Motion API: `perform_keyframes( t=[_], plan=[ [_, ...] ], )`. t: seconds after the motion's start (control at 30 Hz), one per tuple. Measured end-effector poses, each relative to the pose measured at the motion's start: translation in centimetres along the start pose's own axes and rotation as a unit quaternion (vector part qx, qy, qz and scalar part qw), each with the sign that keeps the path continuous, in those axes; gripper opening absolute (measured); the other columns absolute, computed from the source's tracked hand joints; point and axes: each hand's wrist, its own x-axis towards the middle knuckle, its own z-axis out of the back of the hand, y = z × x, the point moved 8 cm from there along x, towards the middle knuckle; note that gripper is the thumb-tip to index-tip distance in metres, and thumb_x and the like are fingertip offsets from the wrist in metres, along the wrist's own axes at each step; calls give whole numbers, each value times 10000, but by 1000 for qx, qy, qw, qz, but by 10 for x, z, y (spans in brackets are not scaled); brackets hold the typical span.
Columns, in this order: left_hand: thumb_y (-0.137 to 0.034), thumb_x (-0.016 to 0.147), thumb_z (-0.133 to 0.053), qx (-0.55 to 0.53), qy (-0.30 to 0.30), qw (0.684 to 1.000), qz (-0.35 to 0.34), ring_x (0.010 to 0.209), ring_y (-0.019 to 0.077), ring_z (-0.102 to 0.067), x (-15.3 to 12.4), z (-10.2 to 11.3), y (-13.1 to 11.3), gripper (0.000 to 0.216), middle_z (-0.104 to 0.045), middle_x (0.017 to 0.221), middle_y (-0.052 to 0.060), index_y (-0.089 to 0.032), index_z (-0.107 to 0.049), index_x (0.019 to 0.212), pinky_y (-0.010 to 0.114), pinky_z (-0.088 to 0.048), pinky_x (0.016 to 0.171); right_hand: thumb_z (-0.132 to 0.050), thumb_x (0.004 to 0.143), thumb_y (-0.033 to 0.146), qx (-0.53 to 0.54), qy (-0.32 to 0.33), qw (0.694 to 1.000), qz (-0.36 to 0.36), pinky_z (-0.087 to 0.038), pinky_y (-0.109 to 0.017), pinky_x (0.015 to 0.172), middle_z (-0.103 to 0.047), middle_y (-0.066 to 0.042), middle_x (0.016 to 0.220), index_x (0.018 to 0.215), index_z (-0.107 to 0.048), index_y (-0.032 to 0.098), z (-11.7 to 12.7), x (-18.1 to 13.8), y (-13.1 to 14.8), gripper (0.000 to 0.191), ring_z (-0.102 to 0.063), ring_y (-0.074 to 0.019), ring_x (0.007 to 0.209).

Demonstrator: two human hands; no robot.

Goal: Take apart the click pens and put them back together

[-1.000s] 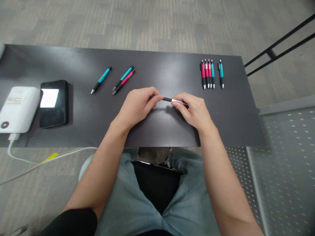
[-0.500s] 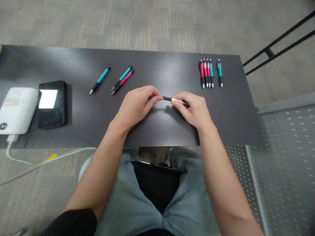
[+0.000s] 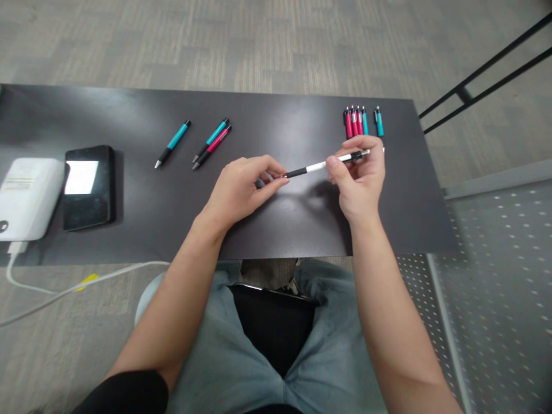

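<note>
Between my two hands, above the dark table, a white pen with a black grip is held slightly tilted, its right end higher. My left hand pinches the tip end between thumb and fingers. My right hand is closed on the barrel toward the clicker end, which sticks out to the right past the thumb. Just behind my right hand lie several red pens in a row with a teal pen; the hand hides their lower ends. Another teal pen lies a little apart on the right.
Left of my hands lie a teal pen, a second teal pen and a red pen side by side. A black device with a bright screen and a white power bank with a cable are farther left.
My right hand has turned and slid along the pen toward its clicker end, uncovering the white barrel. The left hand keeps its pinch at the tip. The view has shifted slightly.
</note>
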Motion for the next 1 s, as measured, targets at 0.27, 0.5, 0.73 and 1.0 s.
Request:
perform_keyframes(
  t=[0.27, 0.5, 0.73, 1.0],
  plan=[
    [-480, 1009, -1008, 4, 35, 999, 5, 1091, 314, -913, 0, -2, 2, 330, -965, 1164, 70, -265, -890, 1230, 448, -702, 1084, -641, 1195, 1007, 19, -10, 999, -35, -808, -517, 874, -870, -133, 1436, 1782, -612, 459, 2, 3, -21, 804, -916, -398, 1297],
    [-557, 1207, -773, 46, -54, 997, 30, 1093, 298, -896, 2, 21, 15, 339, -947, 1138, 91, -249, -892, 1132, 383, -705, 972, -572, 1178, 1066, 10, -27, 998, -47, -815, -544, 898, -867, -140, 1520, 1806, -593, 455, 13, 8, -31, 877, -926, -395, 1292],
    [-537, 1198, -785, 57, -33, 997, 36, 1100, 311, -898, 2, 16, 15, 308, -952, 1123, 88, -263, -903, 1120, 390, -722, 958, -593, 1182, 1054, -1, -34, 997, -62, -825, -580, 1022, -864, -121, 1389, 1814, -642, 410, 11, 7, -30, 904, -853, -449, 1517],
    [-487, 1163, -779, 56, -2, 997, 55, 1099, 325, -897, 2, 11, 17, 242, -961, 1141, 73, -297, -922, 1121, 430, -733, 1000, -635, 1167, 1051, 3, -28, 998, -62, -830, -567, 1052, -861, -119, 1311, 1766, -690, 387, 10, 7, -20, 895, -851, -450, 1518]
  ],
)
